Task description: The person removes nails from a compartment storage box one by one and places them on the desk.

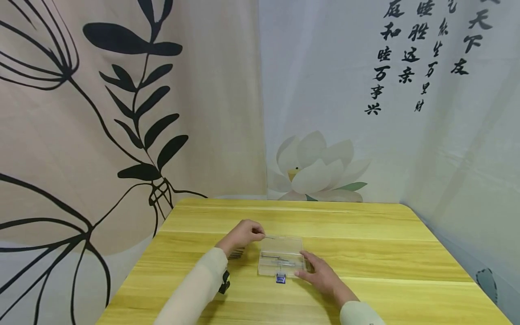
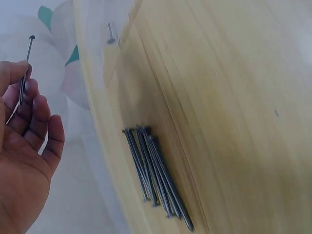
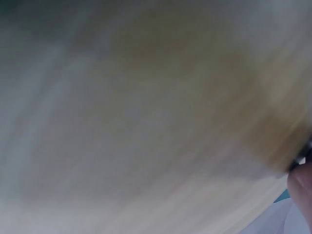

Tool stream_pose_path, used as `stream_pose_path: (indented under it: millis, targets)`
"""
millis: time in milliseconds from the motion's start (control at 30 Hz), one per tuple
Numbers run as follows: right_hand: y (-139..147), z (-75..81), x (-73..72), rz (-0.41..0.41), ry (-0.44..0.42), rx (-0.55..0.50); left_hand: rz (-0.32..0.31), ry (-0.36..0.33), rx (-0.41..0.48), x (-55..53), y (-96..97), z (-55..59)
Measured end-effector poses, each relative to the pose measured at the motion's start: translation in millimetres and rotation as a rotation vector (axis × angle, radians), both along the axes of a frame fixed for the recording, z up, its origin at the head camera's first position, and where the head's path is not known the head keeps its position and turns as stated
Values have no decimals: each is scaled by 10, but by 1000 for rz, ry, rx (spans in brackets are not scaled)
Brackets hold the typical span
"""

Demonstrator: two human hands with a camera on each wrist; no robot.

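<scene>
Against a clear box (image 1: 268, 271), the right hand (image 1: 322, 274) rests spread wide, while the left hand (image 1: 245, 233) pinches a nail (image 2: 29, 50).

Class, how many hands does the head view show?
2: the left hand, pinching a nail near the far left corner of the clear box; the right hand, holding its right side. No others show.

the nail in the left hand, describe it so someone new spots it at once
On the yellow wooden table, find the clear open box. By its far left corner, the left hand pinches a thin metal nail. Unlike the bundled nails lying to the left of the box, this one is held off the table.
</scene>
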State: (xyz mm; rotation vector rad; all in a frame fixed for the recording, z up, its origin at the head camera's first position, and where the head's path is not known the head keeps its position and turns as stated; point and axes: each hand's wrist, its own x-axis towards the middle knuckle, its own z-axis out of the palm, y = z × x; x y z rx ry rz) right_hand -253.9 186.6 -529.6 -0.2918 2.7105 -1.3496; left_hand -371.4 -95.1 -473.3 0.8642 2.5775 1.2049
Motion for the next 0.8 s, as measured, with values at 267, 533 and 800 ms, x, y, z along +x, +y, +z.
stream_pose_path:
  millis: [267,533,800]
  targets:
    - [1,-2,-1,7,4,5,27,-6,25,-17,-200,-25]
    - [5,-2,-3,0,-6,2,60,-54,81,12,-386,-49]
    - [4,-13,-5,-2,-1,12,93,-47,35,4,-552,-63]
